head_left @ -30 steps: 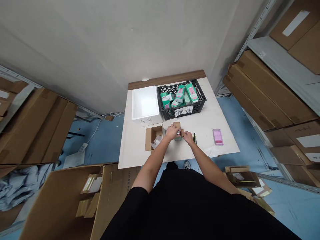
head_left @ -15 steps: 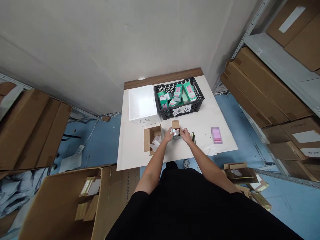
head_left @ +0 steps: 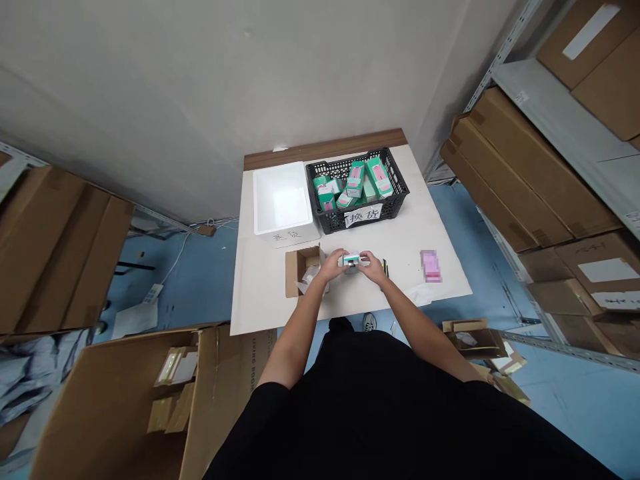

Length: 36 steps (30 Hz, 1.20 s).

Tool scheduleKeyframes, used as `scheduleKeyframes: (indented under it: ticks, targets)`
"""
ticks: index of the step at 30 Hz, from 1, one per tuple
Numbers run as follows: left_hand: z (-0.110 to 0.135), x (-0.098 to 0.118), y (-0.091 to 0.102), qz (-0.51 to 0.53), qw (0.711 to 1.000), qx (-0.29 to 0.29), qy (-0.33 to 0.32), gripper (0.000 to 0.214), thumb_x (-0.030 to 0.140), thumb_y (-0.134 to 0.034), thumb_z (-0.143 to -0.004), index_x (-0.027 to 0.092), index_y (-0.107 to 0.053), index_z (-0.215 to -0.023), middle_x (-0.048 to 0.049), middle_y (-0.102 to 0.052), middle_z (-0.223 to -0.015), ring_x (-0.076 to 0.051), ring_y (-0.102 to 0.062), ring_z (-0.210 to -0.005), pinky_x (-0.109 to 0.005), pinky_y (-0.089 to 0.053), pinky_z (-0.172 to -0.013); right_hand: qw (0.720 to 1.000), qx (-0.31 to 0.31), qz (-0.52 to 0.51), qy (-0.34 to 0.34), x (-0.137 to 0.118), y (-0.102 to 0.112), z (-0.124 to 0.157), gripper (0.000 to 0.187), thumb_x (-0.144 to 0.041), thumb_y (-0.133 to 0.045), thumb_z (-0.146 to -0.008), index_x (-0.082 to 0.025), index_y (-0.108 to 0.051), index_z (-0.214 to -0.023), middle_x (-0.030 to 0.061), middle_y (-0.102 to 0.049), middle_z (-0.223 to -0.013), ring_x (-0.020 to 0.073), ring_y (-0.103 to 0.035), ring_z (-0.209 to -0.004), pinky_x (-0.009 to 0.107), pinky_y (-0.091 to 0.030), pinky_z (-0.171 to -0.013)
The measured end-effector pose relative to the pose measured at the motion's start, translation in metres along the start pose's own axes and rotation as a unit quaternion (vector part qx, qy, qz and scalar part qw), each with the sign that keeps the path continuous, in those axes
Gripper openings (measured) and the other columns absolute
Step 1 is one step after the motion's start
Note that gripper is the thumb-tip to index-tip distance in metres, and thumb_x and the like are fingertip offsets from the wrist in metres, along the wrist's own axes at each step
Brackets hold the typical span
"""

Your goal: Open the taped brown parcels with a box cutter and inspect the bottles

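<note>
Basically, left hand [head_left: 332,265] and right hand [head_left: 372,268] grip the green-and-white box [head_left: 351,257] from opposite sides, likely for steadiness, in front of the black crate [head_left: 393,209]; can't tell if it touches the tabletop [head_left: 265,287]. Open carton [head_left: 294,273] sits beside the left hand, within easy reach.

Box flap [head_left: 351,257] has folded forward; its green-white outside now shows.
</note>
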<state>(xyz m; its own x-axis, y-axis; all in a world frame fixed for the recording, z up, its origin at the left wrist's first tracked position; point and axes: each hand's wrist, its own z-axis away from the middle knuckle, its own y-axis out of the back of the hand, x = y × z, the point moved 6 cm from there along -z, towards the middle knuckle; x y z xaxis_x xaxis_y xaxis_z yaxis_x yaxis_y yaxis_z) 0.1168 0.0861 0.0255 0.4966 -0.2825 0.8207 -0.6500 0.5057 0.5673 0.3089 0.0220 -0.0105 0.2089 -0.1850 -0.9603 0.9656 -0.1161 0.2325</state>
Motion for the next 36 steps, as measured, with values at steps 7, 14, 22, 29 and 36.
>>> scheduleKeyframes:
  ticks: [7,14,22,29,36]
  targets:
    - [0.002,0.001,-0.007,-0.012,0.999,-0.027,0.042,0.046,0.014,-0.069,-0.084,0.023,-0.071,-0.130,-0.0126,-0.063,-0.149,-0.028,-0.059,-0.139,-0.043,-0.052,-0.113,1.000,-0.012,-0.015,0.009,-0.005,-0.003,0.003,0.030,-0.033,-0.068,-0.078,-0.025,-0.067,-0.108,0.0080,-0.070,-0.126,0.0267,-0.069,-0.112,0.038,-0.060,-0.085]
    - [0.003,0.003,-0.009,-0.026,0.999,-0.009,0.041,0.050,0.011,-0.069,-0.084,0.024,-0.070,-0.132,-0.0105,-0.068,-0.141,-0.026,-0.066,-0.127,-0.044,-0.053,-0.112,0.996,-0.005,0.060,0.059,-0.009,-0.010,-0.002,0.020,-0.027,-0.065,-0.086,-0.025,-0.075,-0.103,0.0099,-0.065,-0.125,0.0285,-0.064,-0.117,0.043,-0.059,-0.097]
    - [0.000,-0.007,-0.014,-0.048,0.995,-0.015,0.082,0.043,0.011,-0.067,-0.090,0.019,-0.073,-0.132,-0.0168,-0.061,-0.155,-0.029,-0.068,-0.129,-0.044,-0.055,-0.111,0.990,0.025,0.130,0.051,-0.001,-0.017,-0.001,0.016,-0.025,-0.068,-0.089,-0.025,-0.081,-0.099,0.0121,-0.066,-0.126,0.0328,-0.061,-0.123,0.051,-0.048,-0.114]
    - [-0.001,-0.016,-0.020,0.011,0.997,-0.007,0.080,0.053,0.019,-0.073,-0.088,0.023,-0.070,-0.141,-0.0127,-0.066,-0.148,-0.027,-0.070,-0.123,-0.043,-0.057,-0.108,0.999,0.014,-0.030,0.002,0.016,-0.018,-0.007,0.029,-0.028,-0.069,-0.078,-0.026,-0.079,-0.105,0.0095,-0.070,-0.129,0.0285,-0.066,-0.123,0.045,-0.057,-0.104]
    - [-0.025,-0.047,-0.036,0.119,0.978,0.057,0.164,0.099,0.009,-0.071,-0.081,0.030,-0.031,-0.168,-0.0164,-0.058,-0.157,-0.024,-0.069,-0.126,-0.039,-0.059,-0.102,0.968,0.105,-0.206,-0.098,0.040,-0.031,-0.031,0.060,-0.023,-0.068,-0.064,-0.025,-0.065,-0.124,0.0111,-0.073,-0.126,0.0262,-0.071,-0.113,0.048,-0.056,-0.105]
